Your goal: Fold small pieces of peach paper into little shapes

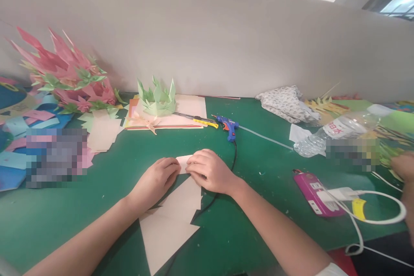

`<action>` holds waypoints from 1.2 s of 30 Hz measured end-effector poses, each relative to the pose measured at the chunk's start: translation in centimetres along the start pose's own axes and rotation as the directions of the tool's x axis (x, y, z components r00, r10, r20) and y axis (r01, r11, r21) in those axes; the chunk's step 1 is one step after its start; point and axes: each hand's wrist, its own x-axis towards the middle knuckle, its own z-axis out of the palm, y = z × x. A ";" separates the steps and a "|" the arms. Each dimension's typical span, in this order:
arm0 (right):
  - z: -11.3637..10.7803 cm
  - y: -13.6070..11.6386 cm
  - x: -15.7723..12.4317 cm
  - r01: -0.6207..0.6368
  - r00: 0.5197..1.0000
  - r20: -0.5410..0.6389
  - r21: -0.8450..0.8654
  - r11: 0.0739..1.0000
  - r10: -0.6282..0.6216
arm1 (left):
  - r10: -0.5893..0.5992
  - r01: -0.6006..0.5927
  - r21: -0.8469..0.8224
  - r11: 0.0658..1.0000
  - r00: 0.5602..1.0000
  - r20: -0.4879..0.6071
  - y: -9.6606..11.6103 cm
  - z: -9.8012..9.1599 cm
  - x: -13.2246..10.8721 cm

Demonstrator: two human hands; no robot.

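Both my hands rest on a small piece of cream paper (184, 161) in the middle of the green table (113, 168). My left hand (157, 179) has its fingers curled down onto the paper's left edge. My right hand (208, 170) presses curled fingers on its right part. Most of the small paper is hidden under my fingers. A larger cream sheet with pointed cut edges (171, 224) lies flat between my forearms, partly under my wrists.
A blue glue gun (229, 126) and a yellow utility knife (203, 121) lie behind my hands beside a green paper crown (157, 100). Pink paper flowers (64, 75) stand far left. A water bottle (336, 131), pink power strip (315, 192) with white cables, and another person's hand (404, 168) are right.
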 end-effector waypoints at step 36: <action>0.4 1.0 0.0 -0.227 0.973 0.046 0.036 0.973 0.226 | -0.001 0.003 0.042 0.999 0.999 -0.048 0.0 -0.1 1.2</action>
